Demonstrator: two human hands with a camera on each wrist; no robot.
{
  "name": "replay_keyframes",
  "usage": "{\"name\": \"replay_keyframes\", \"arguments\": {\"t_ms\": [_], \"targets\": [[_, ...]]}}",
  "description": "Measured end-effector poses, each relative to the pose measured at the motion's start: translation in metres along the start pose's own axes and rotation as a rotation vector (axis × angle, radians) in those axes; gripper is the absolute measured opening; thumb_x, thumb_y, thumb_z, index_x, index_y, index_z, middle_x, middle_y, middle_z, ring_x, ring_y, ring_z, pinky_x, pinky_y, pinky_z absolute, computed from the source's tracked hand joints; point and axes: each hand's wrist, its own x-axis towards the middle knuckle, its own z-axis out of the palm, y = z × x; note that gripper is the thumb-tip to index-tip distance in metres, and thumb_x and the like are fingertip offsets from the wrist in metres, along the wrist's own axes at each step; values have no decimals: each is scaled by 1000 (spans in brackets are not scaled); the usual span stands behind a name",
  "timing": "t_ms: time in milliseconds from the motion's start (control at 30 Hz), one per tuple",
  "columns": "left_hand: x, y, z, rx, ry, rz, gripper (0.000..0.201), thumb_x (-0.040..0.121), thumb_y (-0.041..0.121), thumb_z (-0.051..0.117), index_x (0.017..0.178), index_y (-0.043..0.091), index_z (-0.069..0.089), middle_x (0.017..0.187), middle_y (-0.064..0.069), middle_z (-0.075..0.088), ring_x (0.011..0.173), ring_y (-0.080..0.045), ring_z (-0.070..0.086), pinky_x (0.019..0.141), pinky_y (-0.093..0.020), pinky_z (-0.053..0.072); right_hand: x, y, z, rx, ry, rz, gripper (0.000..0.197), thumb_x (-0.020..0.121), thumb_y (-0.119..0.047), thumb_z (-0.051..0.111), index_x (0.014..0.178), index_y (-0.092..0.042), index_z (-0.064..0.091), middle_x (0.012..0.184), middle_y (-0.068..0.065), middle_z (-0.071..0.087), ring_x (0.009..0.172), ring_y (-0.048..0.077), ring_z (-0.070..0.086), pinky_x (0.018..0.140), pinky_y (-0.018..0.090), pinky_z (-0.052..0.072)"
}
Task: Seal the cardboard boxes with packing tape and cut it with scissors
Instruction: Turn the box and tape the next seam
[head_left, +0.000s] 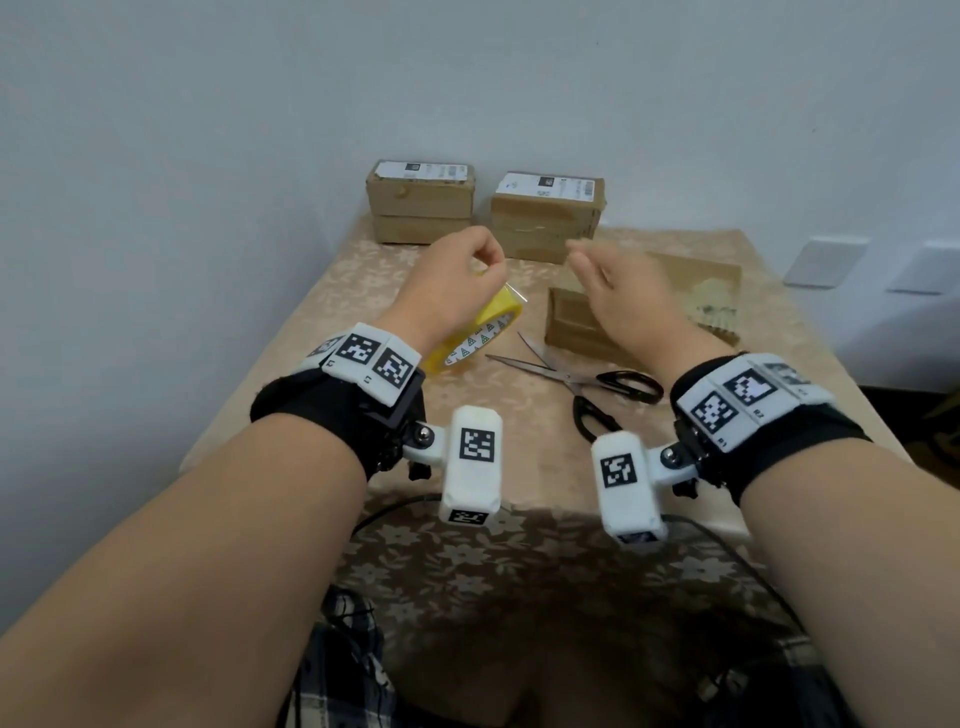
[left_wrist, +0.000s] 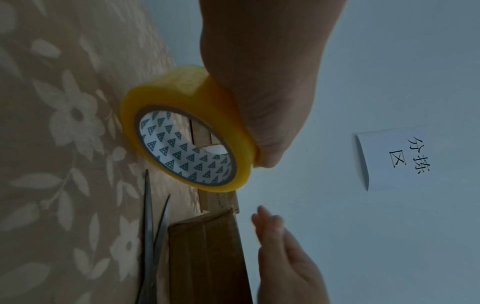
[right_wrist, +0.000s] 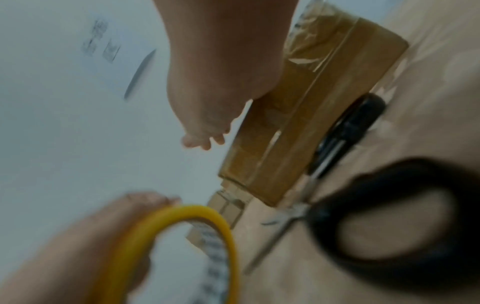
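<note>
Left hand (head_left: 457, 280) grasps the tape roll (head_left: 475, 332) aloft; right hand (head_left: 618, 291) released, empty — loose tape end may restick, or snag the open scissors (head_left: 582, 384).

The clearest writing is on a white paper sign (left_wrist: 394, 158) on the wall, seen from the left wrist: three handwritten Chinese characters, 分拣区. In the right wrist view the same sign (right_wrist: 103, 41) is too blurred to read. Relative to that sign, on the bench below, two cardboard boxes carry white shipping labels (head_left: 423, 170) (head_left: 545, 186) with print too small to read. The white wristband tags bear square black coded markers; a small "R2" (head_left: 758, 414) and "R1" (head_left: 722, 442) stand on the right band.
</note>
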Motion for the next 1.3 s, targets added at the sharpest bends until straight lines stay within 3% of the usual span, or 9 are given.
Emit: {"name": "replay_keyframes", "arguments": {"t_ms": [167, 367, 467, 533, 633, 800, 900, 1067, 1300], "targets": [[-4, 1, 1, -65, -71, 50, 7, 92, 15, 51, 91, 11, 56, 87, 8, 53, 86, -9, 49, 72, -14, 37, -7, -30, -8, 309, -132, 60, 40, 87, -33, 69, 120, -12, 64, 108, -5, 65, 97, 4, 59, 84, 13, 47], [-9, 4, 1, -14, -146, 77, 9, 96, 17, 45, 94, 14, 53, 98, 4, 51, 83, 4, 44, 67, 1, 31, -7, -42, 8, 410, -101, 213, 15, 86, -19, 71, 90, -5, 73, 88, 14, 71, 74, 16, 61, 78, 38, 56], [-10, 6, 0, 4, -166, 63, 9, 93, 16, 47, 98, 17, 54, 101, 4, 51, 85, -4, 46, 64, -1, 32, -6, -40, 10, 414, -67, 258, 13, 87, -19, 69, 79, -8, 70, 87, 17, 71, 77, 25, 66, 79, 46, 57], [-12, 7, -1, 14, -185, 34, 19, 95, 23, 49, 113, 18, 52, 104, 7, 52, 83, -4, 47, 64, -4, 33, -5, -39, 10, 394, -35, 264, 16, 88, -20, 68, 74, -12, 68, 82, 13, 70, 78, 26, 68, 77, 42, 58], [-11, 8, -2, 46, -203, -2, 40, 95, 32, 52, 131, 18, 43, 111, 4, 53, 88, -4, 49, 67, -8, 33, -3, -42, 7, 300, 2, 232, 21, 89, -20, 66, 68, -15, 63, 66, -4, 60, 61, 7, 56, 61, 22, 47], [-8, 8, 2, 64, -185, 65, 15, 94, 28, 54, 105, 18, 54, 111, -2, 55, 100, -11, 49, 81, -22, 37, 1, -43, -5, 222, 12, 184, 20, 90, -22, 65, 80, -5, 69, 66, -6, 56, 60, 1, 48, 59, 19, 38], [-9, 9, 5, 70, -187, 82, 16, 93, 30, 55, 103, 18, 54, 110, -1, 54, 99, -10, 48, 79, -20, 33, -2, -40, -10, 243, 4, 206, 22, 90, -20, 65, 80, -1, 69, 64, -3, 58, 58, 1, 49, 58, 19, 40], [-10, 11, 5, -15, -171, 97, 16, 93, 29, 57, 101, 16, 56, 107, 1, 57, 96, -7, 48, 72, -9, 34, -2, -36, -10, 350, 21, 255, 25, 89, -19, 65, 65, -13, 66, 75, 7, 68, 77, 21, 65, 80, 38, 55], [-10, 16, 6, -68, -130, 16, 8, 96, 23, 52, 95, 16, 54, 92, 10, 50, 69, 3, 44, 59, -3, 34, -5, -31, -7, 426, 43, 266, 10, 88, -15, 67, 78, -15, 65, 68, 3, 66, 68, 16, 64, 71, 29, 54]]}}
